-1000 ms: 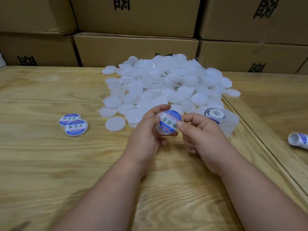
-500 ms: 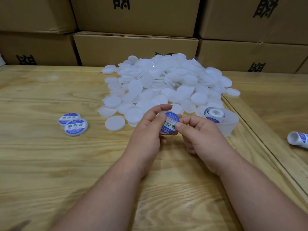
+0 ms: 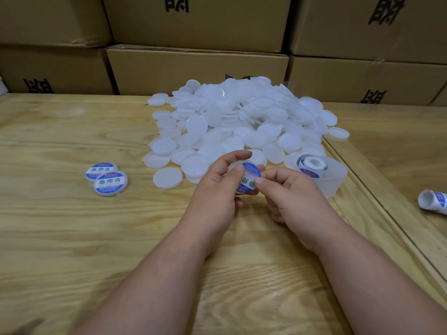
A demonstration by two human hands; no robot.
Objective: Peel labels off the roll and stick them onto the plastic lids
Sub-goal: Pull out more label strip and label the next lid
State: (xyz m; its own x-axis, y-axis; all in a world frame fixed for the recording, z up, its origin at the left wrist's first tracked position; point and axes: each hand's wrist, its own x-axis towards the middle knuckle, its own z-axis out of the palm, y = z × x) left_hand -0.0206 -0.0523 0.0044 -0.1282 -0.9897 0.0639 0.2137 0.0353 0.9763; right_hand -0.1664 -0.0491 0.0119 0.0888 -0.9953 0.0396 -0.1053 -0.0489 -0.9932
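Pressing a label (image 3: 249, 178) onto a lid (image 3: 233, 166) held above the counter (image 3: 72, 238), we judge the sticking step nearly finished. Our left hand (image 3: 217, 192) grips the lid, thumb on the label face; our right hand (image 3: 290, 192) pinches the lid's right edge. Next move likely calls for setting it beside the two labelled lids (image 3: 107, 178) at left, then peeling from the roll (image 3: 310, 165) in the tub (image 3: 335, 182), just right of the hands. Bare lids (image 3: 242, 122) lie heaped just beyond.

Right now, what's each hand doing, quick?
Left hand: holds the labelled lid, thumb pressing its label.
Right hand: pinches the same lid's right edge.
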